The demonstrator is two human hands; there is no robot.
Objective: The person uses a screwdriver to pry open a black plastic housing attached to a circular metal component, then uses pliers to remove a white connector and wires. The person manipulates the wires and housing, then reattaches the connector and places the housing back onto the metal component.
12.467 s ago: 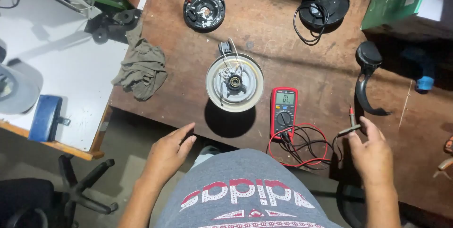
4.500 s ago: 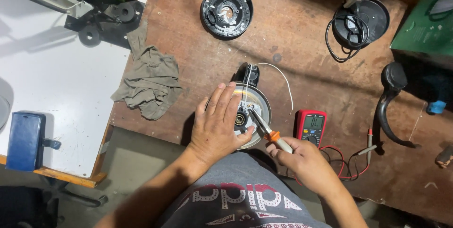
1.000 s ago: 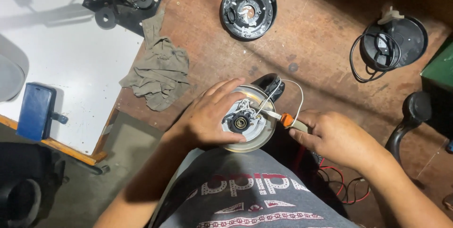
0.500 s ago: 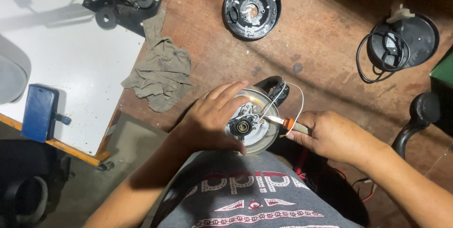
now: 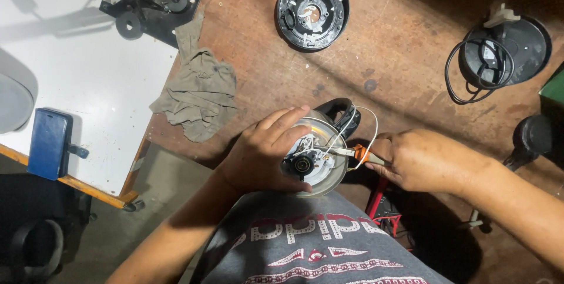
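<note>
Kettle underside (image 5: 320,169), upturned at the near edge of the brown workbench (image 5: 411,55), gripped and probed.

Round pale metal disc with a black central connector, thin white wires and a black handle at the far side. Left hand (image 5: 264,152) is clamped over the disc's left rim, fingers curled around it. Right hand (image 5: 426,160) is closed around an orange-collared probe (image 5: 355,153), its metal tip resting on the contacts near the centre. Bench is worn, stained wood. White table (image 5: 76,84) stands left; crumpled grey-green rag (image 5: 200,93) drapes the bench edge. Black round base plate (image 5: 311,9) lies far centre; black power base with coiled cord (image 5: 499,55) far right. Red multimeter (image 5: 382,207) sits partly hidden under the right wrist. Blue phone case (image 5: 50,143) lies on the white table.
</note>
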